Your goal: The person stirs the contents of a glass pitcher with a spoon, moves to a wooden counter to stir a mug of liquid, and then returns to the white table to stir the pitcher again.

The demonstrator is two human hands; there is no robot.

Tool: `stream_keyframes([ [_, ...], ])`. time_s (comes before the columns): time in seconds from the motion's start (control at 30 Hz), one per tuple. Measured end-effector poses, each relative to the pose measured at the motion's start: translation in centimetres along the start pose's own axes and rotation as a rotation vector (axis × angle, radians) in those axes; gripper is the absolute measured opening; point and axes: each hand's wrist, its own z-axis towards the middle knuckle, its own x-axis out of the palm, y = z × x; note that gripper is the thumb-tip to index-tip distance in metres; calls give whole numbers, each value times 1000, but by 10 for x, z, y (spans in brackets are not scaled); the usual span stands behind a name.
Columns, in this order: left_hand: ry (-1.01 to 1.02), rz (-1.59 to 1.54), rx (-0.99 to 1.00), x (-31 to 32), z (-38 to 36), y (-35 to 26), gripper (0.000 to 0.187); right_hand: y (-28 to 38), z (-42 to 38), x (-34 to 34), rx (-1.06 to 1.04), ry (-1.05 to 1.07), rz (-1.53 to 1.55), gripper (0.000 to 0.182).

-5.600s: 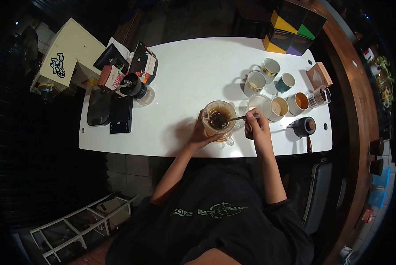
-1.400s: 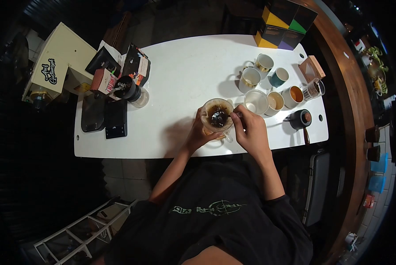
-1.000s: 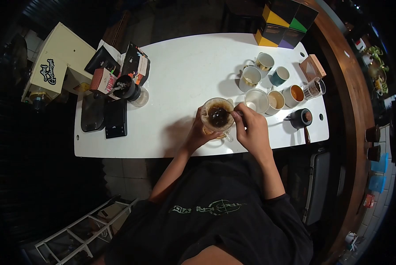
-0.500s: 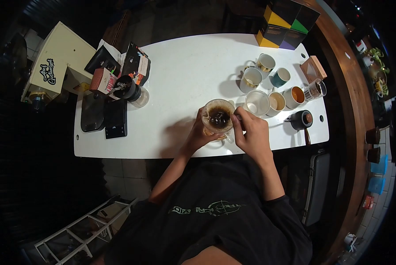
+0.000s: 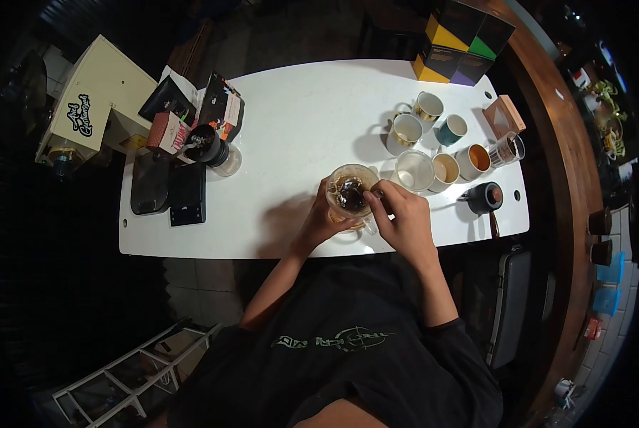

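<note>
A clear dripper [image 5: 352, 191] with dark liquid and a pale filter inside sits over a glass vessel near the table's front edge. My left hand [image 5: 321, 222] is wrapped round its left side. My right hand [image 5: 404, 218] is closed in a pinch at the right rim; what the fingers hold there is too small to make out. The vessel beneath, with a clear handle [image 5: 369, 225], is partly hidden by my left hand. Just right of the dripper stands a clear glass cup [image 5: 414, 171].
Several mugs [image 5: 445, 168] stand on the white table [image 5: 298, 121] at the right, beside a black pot with a wooden handle [image 5: 485, 198]. A grinder [image 5: 207, 145], a black scale [image 5: 187, 203] and coffee packages [image 5: 220, 107] are at the left. Patterned boxes [image 5: 455, 53] stand at the back right.
My right fingertips have shifted slightly left over the dripper's rim. The liquid surface shows different reflections. My left hand keeps its hold, and the view has tilted slightly.
</note>
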Motion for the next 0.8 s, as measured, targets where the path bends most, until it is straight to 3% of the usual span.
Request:
stream_keyframes([
  [0.17,12,63,23,0,1,0,87,0,0,1,12,-98,-43,15],
  [0.8,-29,3,43,4,0,19,92,-1,0,-2,45,-24,135,13],
])
